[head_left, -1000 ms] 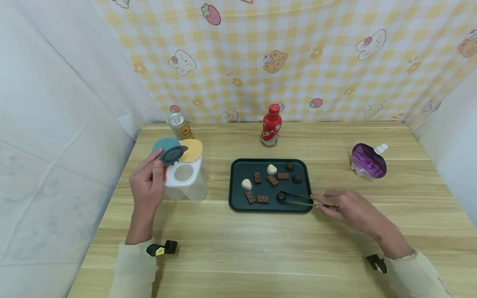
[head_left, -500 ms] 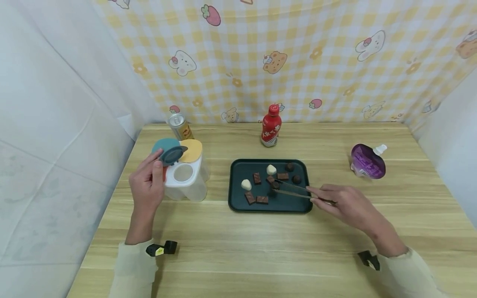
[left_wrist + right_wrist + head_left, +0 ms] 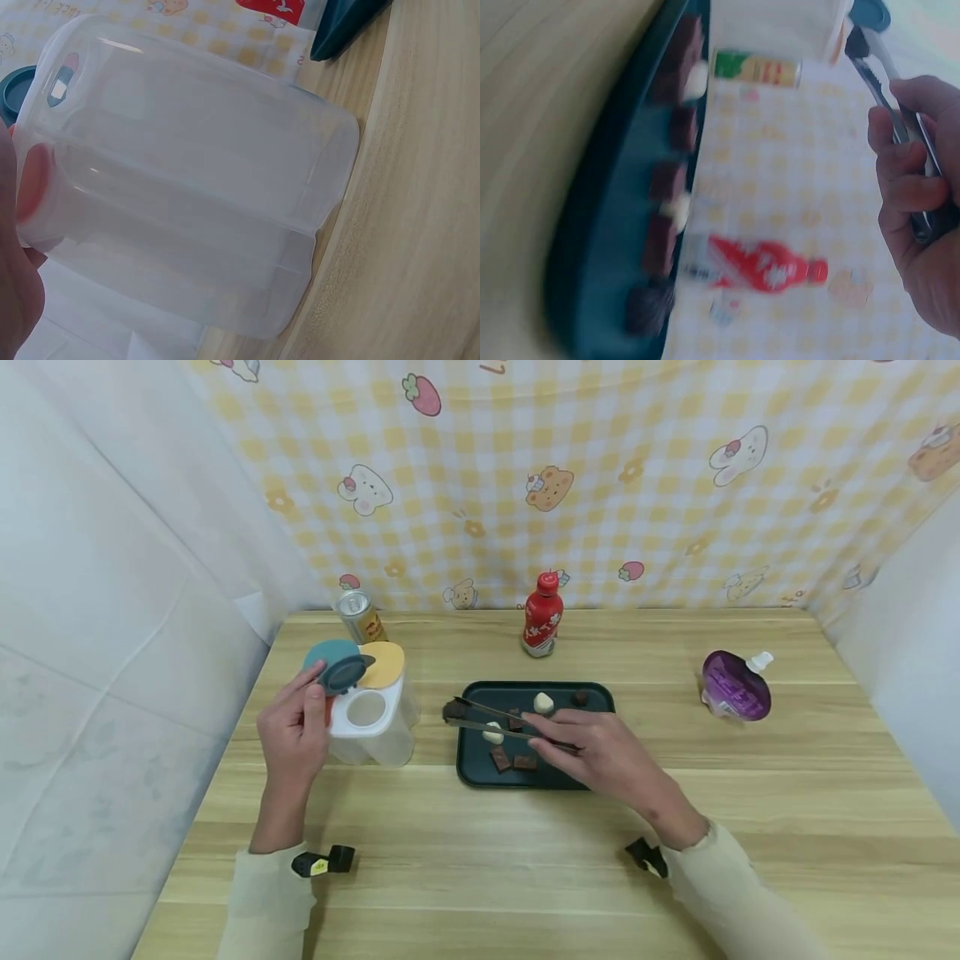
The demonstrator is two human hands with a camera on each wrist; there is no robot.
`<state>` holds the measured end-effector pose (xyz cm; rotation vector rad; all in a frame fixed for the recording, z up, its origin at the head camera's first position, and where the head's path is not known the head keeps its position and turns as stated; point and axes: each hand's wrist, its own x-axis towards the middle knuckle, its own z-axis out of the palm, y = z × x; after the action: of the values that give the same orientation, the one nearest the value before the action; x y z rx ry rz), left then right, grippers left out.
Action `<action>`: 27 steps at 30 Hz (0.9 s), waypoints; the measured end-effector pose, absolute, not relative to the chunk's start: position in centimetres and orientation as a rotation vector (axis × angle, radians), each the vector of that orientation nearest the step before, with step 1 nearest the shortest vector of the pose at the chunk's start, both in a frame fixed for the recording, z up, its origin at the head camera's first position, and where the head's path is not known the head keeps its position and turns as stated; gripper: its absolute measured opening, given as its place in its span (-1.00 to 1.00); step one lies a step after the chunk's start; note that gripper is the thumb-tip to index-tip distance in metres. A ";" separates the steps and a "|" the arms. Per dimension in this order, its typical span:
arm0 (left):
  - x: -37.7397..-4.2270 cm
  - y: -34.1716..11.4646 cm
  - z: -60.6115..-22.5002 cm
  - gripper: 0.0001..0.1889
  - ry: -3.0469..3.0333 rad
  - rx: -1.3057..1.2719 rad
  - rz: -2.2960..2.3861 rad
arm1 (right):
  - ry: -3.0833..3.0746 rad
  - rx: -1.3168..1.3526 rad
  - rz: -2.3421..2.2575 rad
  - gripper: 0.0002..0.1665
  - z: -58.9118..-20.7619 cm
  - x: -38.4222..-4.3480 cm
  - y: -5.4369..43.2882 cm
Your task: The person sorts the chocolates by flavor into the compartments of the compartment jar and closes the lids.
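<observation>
Tongs, pinching chocolate, fill the curled right grip.

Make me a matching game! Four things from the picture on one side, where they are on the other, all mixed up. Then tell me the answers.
1. tongs
2. teal lid
3. red bottle
4. purple pouch

A. right of the tray
B. in the left hand
C. behind the tray
D. in the right hand

Pairs: 1-D, 2-B, 3-C, 4-A
</observation>
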<state>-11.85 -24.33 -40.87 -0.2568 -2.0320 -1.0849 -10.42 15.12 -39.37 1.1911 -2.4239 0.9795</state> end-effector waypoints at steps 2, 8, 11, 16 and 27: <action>-11.9 -24.3 -40.9 -0.70 -2.033 -0.258 -1.087 | -2.425 1.198 0.962 -0.57 -38.9 -10.5 13.8; -11.7 -24.4 -40.8 -0.68 -2.057 -0.271 -1.079 | -2.354 1.219 0.928 -0.55 -37.8 -10.7 10.5; -11.7 -24.5 -40.8 -0.65 -2.058 -0.275 -1.076 | -2.312 1.229 0.916 -0.56 -37.6 -10.8 9.1; -11.9 -24.4 -40.7 -0.55 -2.037 -0.282 -1.074 | -2.289 1.240 0.917 -0.60 -37.5 -11.1 7.1; -11.8 -24.3 -40.8 -0.55 -2.043 -0.275 -1.072 | -2.312 1.246 0.841 -0.59 -38.1 -11.0 5.4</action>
<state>-11.84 -24.35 -40.78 -0.2749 -2.0431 -1.0719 -10.95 5.41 -38.06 1.2456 -2.3122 0.8415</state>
